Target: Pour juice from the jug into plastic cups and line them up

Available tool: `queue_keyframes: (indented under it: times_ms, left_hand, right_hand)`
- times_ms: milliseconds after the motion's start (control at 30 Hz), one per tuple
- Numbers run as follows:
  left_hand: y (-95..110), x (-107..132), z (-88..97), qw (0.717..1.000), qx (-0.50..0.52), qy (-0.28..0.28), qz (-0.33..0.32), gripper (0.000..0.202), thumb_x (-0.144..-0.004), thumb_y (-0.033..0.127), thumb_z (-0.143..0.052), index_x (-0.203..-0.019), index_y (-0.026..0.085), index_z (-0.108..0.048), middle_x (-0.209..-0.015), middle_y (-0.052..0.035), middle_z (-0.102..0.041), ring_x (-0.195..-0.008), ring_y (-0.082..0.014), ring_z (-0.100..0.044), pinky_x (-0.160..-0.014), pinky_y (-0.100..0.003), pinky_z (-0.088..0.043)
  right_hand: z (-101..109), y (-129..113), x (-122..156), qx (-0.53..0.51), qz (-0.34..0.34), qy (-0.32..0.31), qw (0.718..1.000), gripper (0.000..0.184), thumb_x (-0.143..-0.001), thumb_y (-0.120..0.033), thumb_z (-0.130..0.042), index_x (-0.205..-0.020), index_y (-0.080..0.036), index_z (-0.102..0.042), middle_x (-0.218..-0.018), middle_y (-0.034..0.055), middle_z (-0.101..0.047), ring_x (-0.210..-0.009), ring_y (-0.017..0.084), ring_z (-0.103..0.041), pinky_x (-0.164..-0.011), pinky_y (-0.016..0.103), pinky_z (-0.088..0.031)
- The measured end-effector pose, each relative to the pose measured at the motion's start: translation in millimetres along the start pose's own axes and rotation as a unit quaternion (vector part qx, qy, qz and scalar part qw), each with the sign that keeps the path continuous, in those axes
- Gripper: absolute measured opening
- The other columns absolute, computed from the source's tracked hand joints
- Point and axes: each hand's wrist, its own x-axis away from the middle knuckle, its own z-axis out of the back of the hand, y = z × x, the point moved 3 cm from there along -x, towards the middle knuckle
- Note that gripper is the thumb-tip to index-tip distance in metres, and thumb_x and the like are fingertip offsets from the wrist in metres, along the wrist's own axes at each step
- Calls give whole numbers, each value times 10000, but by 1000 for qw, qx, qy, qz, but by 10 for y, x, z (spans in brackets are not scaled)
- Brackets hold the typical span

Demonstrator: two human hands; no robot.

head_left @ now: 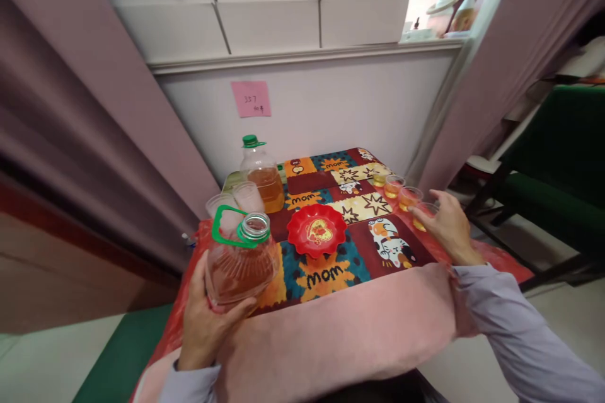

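My left hand [208, 321] is closed around the lower body of a clear plastic jug [241, 267] of amber liquid. This jug has a green handle and an uncapped mouth, and it leans slightly. At the table's right side, my right hand [449, 227] has its thumb and fingers apart around the nearest plastic cup [420, 220], which holds some yellow liquid. Whether the fingers touch that cup I cannot tell. More cups, among them a clear cup [394, 186], line up behind it with similar liquid. Between my hands lies a red scalloped dish [316, 231].
A green-capped jug [265, 182] stands at the back left, beside stacked clear cups [248, 197]. Patterned mats [326, 274] cover the table over a red cloth. A white wall [340, 101] bounds the far side. A dark green chair [558, 151] is at right.
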Motion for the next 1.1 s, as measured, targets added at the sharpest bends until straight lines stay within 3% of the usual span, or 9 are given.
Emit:
queue_keyframes:
  times_ms: [100,233,400,500,567,633,800,900,1100]
  left_hand:
    - [-75,92,14,1000,15,19,-2,1293,-601,663,-1014,-1693,258,-452,-1678,-205,-561,-1540,-482,-556,-1285,-677,-422]
    - [-195,207,16,998,46,34,-7,1266,-627,658,-1018,-1689,271,-448,-1699,-223,-534,-1558,-481,-539,-1288,-689,-409]
    - [-265,341,46,997,39,57,-46,1295,-589,681,-1032,-1678,274,-462,-1652,-232,-577,-1490,-502,-605,-1240,-717,-464]
    - [-257,420,33,997,37,45,-58,1295,-610,690,-1019,-1696,305,-427,-1641,-221,-593,-1504,-516,-589,-1230,-731,-479]
    - [-242,454,13,997,36,38,-64,1287,-628,703,-1004,-1706,346,-399,-1660,-205,-583,-1505,-515,-589,-1224,-726,-498]
    - [-227,465,-7,996,27,34,-78,1310,-632,731,-988,-1722,357,-365,-1678,-211,-562,-1511,-519,-583,-1229,-734,-492]
    - [-225,438,-37,994,-7,34,-100,1412,-583,831,-950,-1729,296,-323,-1663,-257,-551,-1531,-524,-558,-1245,-728,-472]
    - [-219,430,-38,994,-11,29,-103,1380,-613,824,-942,-1726,294,-321,-1661,-254,-557,-1531,-508,-565,-1242,-711,-483]
    - [-203,418,-21,995,8,21,-94,1340,-655,823,-920,-1737,303,-325,-1691,-244,-536,-1549,-486,-552,-1259,-683,-472]
  right_hand:
    - [24,-784,57,-150,101,-18,983,457,-987,-594,-716,-1246,-224,-790,-1227,152,-822,-1087,329,-783,-982,473,-607]
    - [-242,-2003,208,-301,246,-135,911,152,-1025,-379,-746,-1029,-252,-829,-1012,71,-851,-917,240,-793,-842,361,-610]
    - [-872,-3190,351,-274,371,-217,860,78,-1012,-206,-772,-967,-236,-829,-975,47,-823,-879,189,-760,-827,298,-570]
    - [-1175,-3644,356,-194,401,-242,862,163,-1044,-227,-742,-1188,-249,-814,-1204,68,-800,-1034,208,-766,-905,310,-583]
    - [-1314,-3853,331,-128,419,-259,861,339,-1067,-250,-706,-1405,-257,-732,-1412,96,-728,-1176,235,-750,-952,332,-594]
    - [-1427,-3997,290,-76,433,-280,853,416,-1071,-247,-686,-1487,-237,-682,-1486,127,-682,-1235,268,-739,-952,353,-602]
    - [-1659,-4152,190,-35,449,-323,832,227,-1077,-213,-650,-1214,-159,-823,-1281,175,-771,-1071,298,-786,-886,370,-596]
    - [-1736,-4173,157,-38,453,-329,828,239,-1098,-199,-615,-1095,-158,-850,-1231,166,-802,-1055,279,-778,-897,352,-576]
    - [-1750,-4225,74,-79,432,-309,844,54,-980,-175,-814,-1013,-151,-849,-1140,131,-830,-1036,247,-746,-891,312,-534]
